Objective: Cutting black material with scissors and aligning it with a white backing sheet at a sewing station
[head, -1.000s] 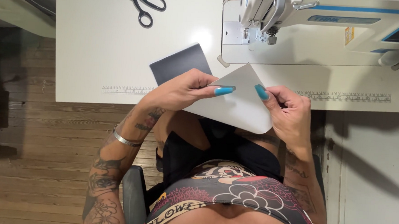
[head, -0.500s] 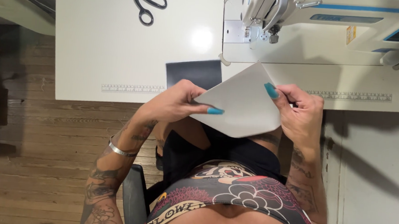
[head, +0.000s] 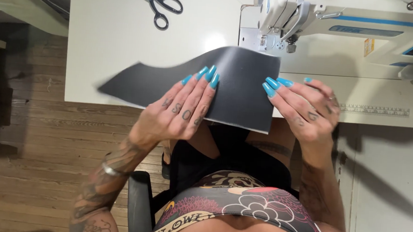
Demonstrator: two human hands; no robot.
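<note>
Hands grip a dark grey, flat, flexible sheet of fabric [head: 227,86] just in front of the white industrial sewing machine [head: 317,22], over the near edge of the white worktop [head: 110,43]. The left hand [head: 183,112] lies on the sheet's lower middle with its fingers stretched flat across the top face; the thumb is hidden beneath, so it reads as pinching the fabric rather than closed into a fist. The right hand [head: 307,112] holds the sheet's right edge, fingertips curled onto the top, likewise clamped on the fabric. The sheet's far corner reaches toward the machine's needle area [head: 292,42], while its left tail sweeps away from the machine and is blurred, so its exact outline there cannot be told.

Feeding such a limp piece toward the machine goes best, in my judgement, when both hands keep it taut and level, so the long left tail does not sag or fold under. Spread fingers on the left hand suit that: they flatten the fabric rather than bunch it. The edge nearest the machine should arrive square to the needle plate, and fingertips, long nails especially, should stay on the near side of the presser foot. Black-handled steel scissors [head: 158,3] lie well to the left of the machine, out of the sheet's way.
</note>
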